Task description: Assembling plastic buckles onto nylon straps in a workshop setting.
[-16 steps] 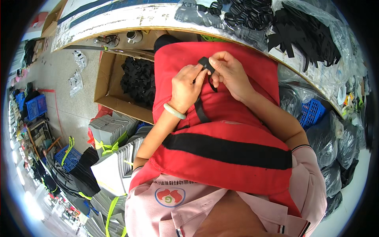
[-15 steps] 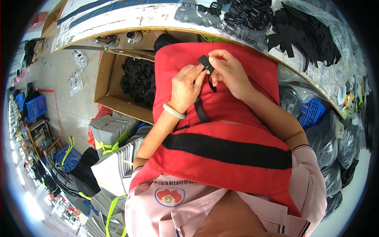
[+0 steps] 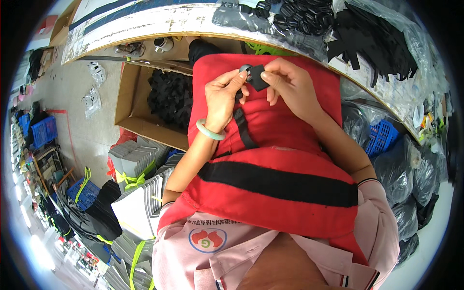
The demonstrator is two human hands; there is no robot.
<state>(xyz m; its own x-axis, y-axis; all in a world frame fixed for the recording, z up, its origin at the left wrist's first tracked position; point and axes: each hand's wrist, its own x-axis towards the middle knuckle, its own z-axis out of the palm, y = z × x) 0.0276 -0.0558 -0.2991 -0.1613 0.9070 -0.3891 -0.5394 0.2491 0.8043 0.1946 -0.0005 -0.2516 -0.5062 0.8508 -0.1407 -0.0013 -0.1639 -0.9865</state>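
Over my red apron [image 3: 299,130], both hands meet at a short black webbing strap [image 3: 258,79]. The thumb and fingers of my right hand [image 3: 292,89] pinch its broad flat end. My left hand [image 3: 222,94], with a pale bangle at the wrist, grips a small glossy dark buckle [image 3: 245,68] against the strap's other side. Whether the strap passes through the buckle is hidden by the fingers. On the workbench ahead lie a heap of similar black buckles [image 3: 304,19] and a pile of loose black straps [image 3: 372,41].
Left of my lap, a cardboard box [image 3: 130,96] holds many black strap pieces [image 3: 169,96]. Bundled grey sheets [image 3: 133,159] with lime ties stand nearer. The workbench edge [image 3: 203,36] curves across the front. Dark plastic bags [image 3: 396,169] and a blue basket [image 3: 382,138] sit at right.
The strap has turned from a narrow, hanging position to show its flat face. My left hand has shifted slightly left and up, and the glossy buckle now shows beside its fingertips.
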